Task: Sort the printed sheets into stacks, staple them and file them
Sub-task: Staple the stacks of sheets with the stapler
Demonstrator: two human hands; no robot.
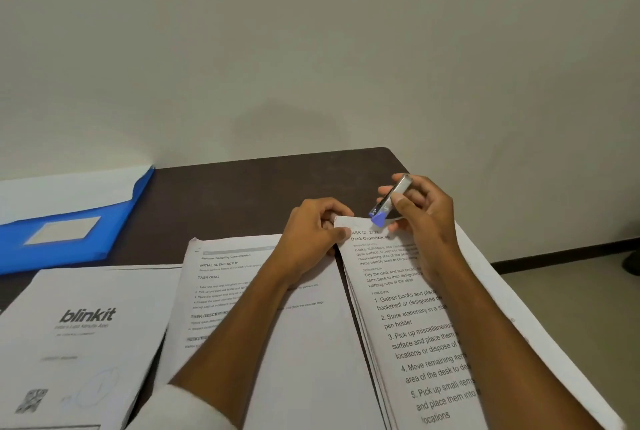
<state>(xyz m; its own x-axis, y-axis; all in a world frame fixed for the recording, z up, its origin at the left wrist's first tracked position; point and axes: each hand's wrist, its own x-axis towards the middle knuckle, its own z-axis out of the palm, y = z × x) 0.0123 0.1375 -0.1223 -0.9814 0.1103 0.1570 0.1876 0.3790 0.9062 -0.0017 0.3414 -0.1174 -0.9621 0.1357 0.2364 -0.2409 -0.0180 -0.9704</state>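
Three stacks of printed sheets lie on a dark table: a "blinkit" stack at left, a middle stack, and a "Desk Organization" stack at right. My left hand pinches the top left corner of the right stack. My right hand holds a small metal stapler with a blue tip, angled down right at that corner. My forearms cover parts of the middle and right stacks.
A blue file folder with a label window lies at the far left with white sheets on it. The table's right edge runs close beside the right stack, with floor beyond. A plain wall stands behind the table.
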